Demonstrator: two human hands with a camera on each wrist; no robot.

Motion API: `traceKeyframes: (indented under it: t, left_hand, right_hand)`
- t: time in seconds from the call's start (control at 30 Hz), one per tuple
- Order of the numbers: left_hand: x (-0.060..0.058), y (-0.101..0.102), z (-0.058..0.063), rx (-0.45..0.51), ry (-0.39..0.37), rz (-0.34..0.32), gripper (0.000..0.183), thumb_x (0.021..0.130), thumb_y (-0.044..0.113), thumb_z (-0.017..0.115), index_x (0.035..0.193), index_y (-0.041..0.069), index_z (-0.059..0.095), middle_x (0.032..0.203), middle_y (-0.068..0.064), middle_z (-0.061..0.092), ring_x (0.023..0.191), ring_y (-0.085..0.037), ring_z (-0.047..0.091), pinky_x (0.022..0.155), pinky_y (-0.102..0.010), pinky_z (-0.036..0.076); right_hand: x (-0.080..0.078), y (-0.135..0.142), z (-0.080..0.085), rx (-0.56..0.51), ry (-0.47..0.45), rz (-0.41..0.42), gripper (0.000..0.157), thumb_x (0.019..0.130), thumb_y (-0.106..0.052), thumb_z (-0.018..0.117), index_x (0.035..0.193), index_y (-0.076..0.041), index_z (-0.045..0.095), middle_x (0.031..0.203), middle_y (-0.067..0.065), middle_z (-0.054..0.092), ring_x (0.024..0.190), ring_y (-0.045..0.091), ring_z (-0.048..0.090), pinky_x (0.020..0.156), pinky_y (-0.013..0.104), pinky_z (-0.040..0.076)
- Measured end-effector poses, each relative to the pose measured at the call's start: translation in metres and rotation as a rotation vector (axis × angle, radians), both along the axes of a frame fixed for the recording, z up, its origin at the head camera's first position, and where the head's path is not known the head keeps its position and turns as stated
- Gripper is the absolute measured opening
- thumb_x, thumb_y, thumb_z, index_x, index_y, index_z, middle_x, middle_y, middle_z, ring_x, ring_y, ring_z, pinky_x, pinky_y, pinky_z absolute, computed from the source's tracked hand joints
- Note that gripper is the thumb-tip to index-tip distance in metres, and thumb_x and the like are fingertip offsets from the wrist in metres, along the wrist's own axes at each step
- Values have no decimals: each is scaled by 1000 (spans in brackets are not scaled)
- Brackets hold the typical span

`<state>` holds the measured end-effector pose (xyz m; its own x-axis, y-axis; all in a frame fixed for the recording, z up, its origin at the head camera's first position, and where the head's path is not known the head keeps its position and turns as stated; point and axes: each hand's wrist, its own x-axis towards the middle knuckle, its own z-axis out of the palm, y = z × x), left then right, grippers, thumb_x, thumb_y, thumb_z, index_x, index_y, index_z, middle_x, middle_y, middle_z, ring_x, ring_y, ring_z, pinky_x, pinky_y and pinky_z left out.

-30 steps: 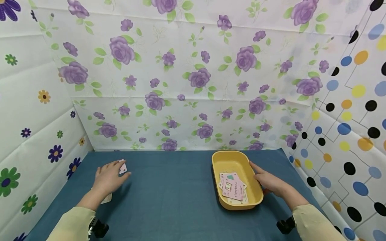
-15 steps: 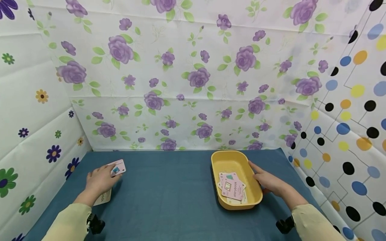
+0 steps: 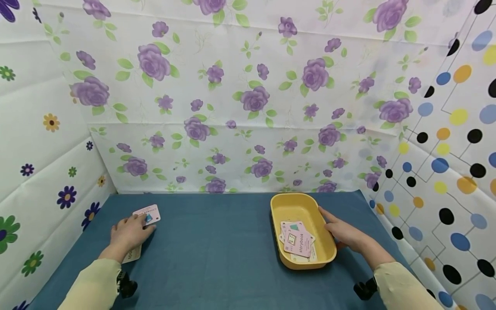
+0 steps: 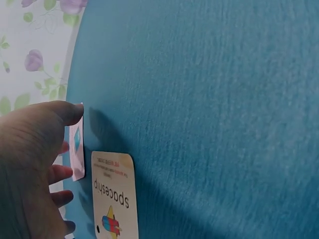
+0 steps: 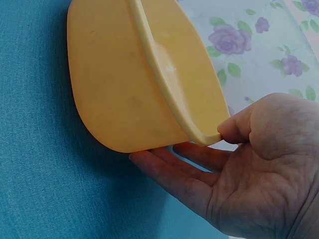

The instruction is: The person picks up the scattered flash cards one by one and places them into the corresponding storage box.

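Observation:
On the left of the blue-covered table, a pink picture card lies partly under the fingers of my left hand. Those fingers reach over it, and the thumb stays apart from them. Whether they press on it I cannot tell. Beneath my left wrist is a cream card reading "spaceship", its lower end cut off in the left wrist view. My right hand holds the right side of a yellow plastic tub, thumb on its rim and fingers against its outer wall. A pink "storybook" card lies in the tub on top of other cards.
Floral cloth hangs behind the table's back edge. A flowered cloth wall bounds the left side and a dotted one the right. Blue cloth spreads between the left hand and the tub.
My left hand has moved left, uncovering more of the pink card, and its fingers now lie over the card's near-left part. The right hand and tub have kept their place.

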<state>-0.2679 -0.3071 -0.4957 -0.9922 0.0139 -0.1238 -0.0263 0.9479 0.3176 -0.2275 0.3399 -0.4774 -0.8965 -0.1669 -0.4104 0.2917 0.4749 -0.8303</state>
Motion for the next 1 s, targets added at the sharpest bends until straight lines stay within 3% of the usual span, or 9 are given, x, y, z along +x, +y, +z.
traceKeyframes:
  t: [0.27, 0.53, 0.87, 1.0]
  left_hand:
    - [1, 5, -2, -27, -18, -3, 75, 105, 49, 50, 154, -6, 37, 153, -41, 26, 134, -67, 20, 106, -80, 13]
    - [-5, 0, -8, -31, 53, -9, 67, 106, 43, 51, 149, -8, 42, 146, -42, 34, 130, -67, 26, 104, -79, 17]
    - [-16, -19, -11, 70, 11, -5, 89, 103, 51, 51, 155, -14, 19, 153, -46, 16, 133, -70, 14, 104, -80, 13]
    - [-18, -23, -17, 87, 3, -11, 92, 103, 54, 49, 155, -14, 17, 153, -46, 14, 134, -71, 12, 105, -80, 12]
  right_hand:
    - [-1, -1, 1, 1, -13, -1, 73, 108, -16, 40, 165, -35, -1, 169, 21, 0, 130, 45, 49, 72, 51, 58]
    - [0, 0, 1, -6, -13, 7, 73, 108, -16, 41, 165, -34, -1, 169, 22, 1, 125, 41, 54, 73, 51, 58]
    - [0, -1, 3, -1, -10, 9, 74, 108, -15, 40, 165, -34, -3, 169, 19, -5, 115, 36, 59, 72, 50, 58]
    - [0, -1, 2, 7, -8, 12, 75, 107, -15, 41, 165, -34, -3, 170, 19, -5, 124, 40, 53, 72, 50, 58]
